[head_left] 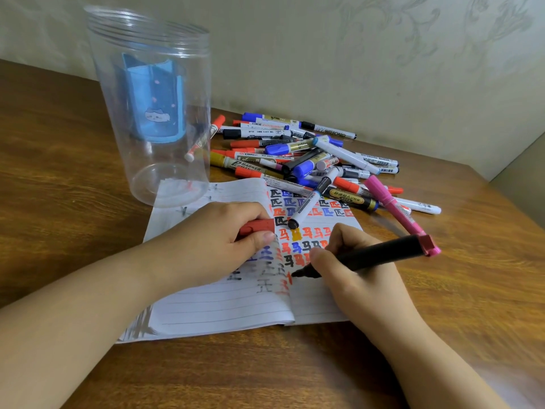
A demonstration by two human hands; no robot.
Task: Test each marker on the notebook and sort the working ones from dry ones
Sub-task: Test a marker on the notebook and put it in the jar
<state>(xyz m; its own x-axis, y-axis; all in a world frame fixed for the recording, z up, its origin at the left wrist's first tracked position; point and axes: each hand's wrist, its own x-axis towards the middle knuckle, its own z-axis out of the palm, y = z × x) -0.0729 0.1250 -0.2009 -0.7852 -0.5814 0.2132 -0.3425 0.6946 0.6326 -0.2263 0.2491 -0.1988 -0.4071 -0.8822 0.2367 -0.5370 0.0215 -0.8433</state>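
Observation:
An open lined notebook [236,305] lies on the table, its pages covered with red, blue and black test marks. My right hand [351,270] grips a black-bodied marker [380,255] with a red end; its tip touches the page beside a small red mark. My left hand [212,246] rests on the left page and holds a red cap [258,226] between thumb and fingers. A heap of many markers [306,160] lies behind the notebook. One white marker with a black cap [309,202] lies across the top of the right page.
A tall clear plastic jar [150,107] stands at the back left, partly on the notebook's corner. Seen through it are a blue holder with a cat picture and a red-capped marker. A pink marker [392,205] lies right of the notebook. A wall runs behind the wooden table [59,202].

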